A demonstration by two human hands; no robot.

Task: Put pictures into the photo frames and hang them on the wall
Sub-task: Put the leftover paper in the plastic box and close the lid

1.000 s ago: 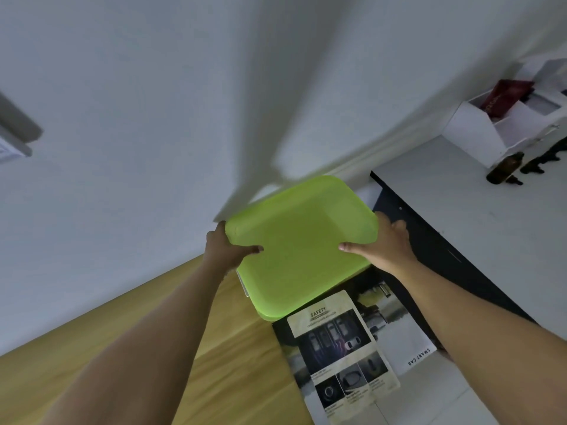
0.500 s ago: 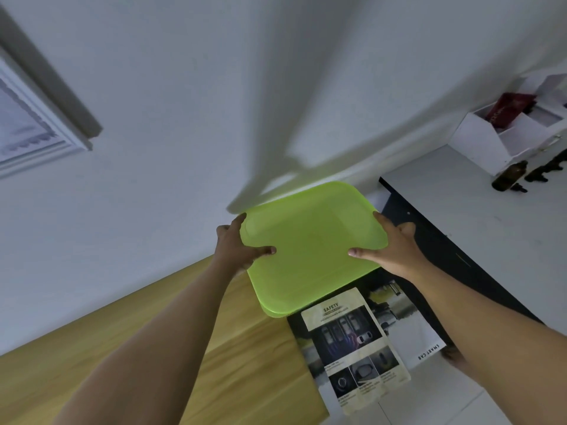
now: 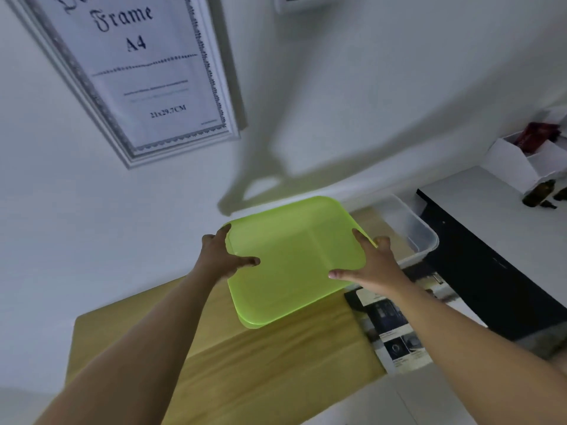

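A lime-green plastic lid (image 3: 294,265) is held in the air above the wooden table. My left hand (image 3: 222,259) grips its left edge, thumb on top. My right hand (image 3: 372,265) grips its right edge the same way. A clear plastic box (image 3: 414,231) stands uncovered on the table behind the lid, at the right. On the wall at upper left hangs a white photo frame (image 3: 144,75) with an "A4" insert sheet. The bottom of a second frame (image 3: 302,3) shows at the top edge. A printed picture sheet (image 3: 395,338) lies on the table under my right forearm.
The wooden table (image 3: 260,363) stands against the white wall. To the right is a black-edged white counter (image 3: 491,240) with a white organizer box (image 3: 521,167) and a dark brown bottle (image 3: 538,193).
Both hands lifted the green lid up, uncovering the clear box behind it. The view tilted upward, and the frames on the wall came into sight.
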